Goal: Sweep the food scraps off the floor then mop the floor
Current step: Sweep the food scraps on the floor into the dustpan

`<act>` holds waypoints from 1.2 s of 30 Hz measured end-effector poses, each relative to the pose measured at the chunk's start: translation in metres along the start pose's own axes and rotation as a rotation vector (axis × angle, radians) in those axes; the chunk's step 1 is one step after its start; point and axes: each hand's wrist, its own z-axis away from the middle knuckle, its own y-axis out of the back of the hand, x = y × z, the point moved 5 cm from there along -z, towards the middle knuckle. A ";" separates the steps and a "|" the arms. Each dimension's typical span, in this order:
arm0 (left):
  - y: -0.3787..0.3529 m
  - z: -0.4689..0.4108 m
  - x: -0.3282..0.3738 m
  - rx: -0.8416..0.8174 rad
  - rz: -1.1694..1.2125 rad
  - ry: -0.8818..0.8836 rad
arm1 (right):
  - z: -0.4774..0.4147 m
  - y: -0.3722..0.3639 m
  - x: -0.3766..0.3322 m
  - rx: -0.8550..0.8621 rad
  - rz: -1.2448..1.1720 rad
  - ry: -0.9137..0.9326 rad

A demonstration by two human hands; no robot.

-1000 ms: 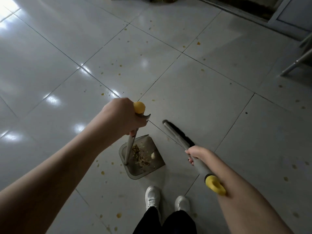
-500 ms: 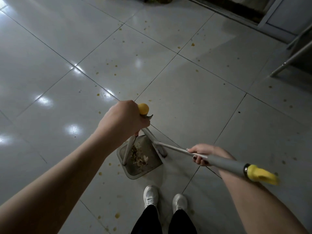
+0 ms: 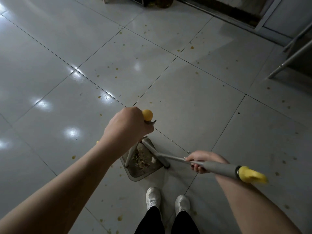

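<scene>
My left hand [image 3: 125, 128] grips the top of the dustpan's upright handle, just under its yellow knob [image 3: 147, 115]. The grey dustpan [image 3: 143, 171] sits on the floor in front of my shoes and holds a pile of brown food scraps [image 3: 141, 160]. My right hand [image 3: 201, 160] grips the grey broom handle [image 3: 217, 167], whose yellow end [image 3: 251, 175] points right. The broom head [image 3: 156, 153] lies across the dustpan's mouth. Small yellow-brown spots [image 3: 116, 68] dot the white tiles.
My white shoes [image 3: 152, 198] stand just behind the dustpan. Metal chair legs [image 3: 290, 58] slant at the right edge. A dark threshold and door frame [image 3: 236, 14] run along the top right, with objects at the top centre [image 3: 152, 1].
The broom swung from beside the dustpan until its head lay across the dustpan mouth, its yellow end going out to the right. My left hand stayed on the dustpan handle.
</scene>
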 end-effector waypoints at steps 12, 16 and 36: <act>0.002 0.012 -0.019 -0.048 0.079 0.044 | -0.020 -0.057 -0.004 0.027 -0.007 0.071; 0.002 0.014 -0.019 -0.045 0.074 0.028 | -0.010 -0.044 0.004 0.001 0.021 0.011; 0.005 0.016 0.000 -0.070 -0.027 -0.188 | 0.025 0.029 0.033 0.418 -0.340 0.168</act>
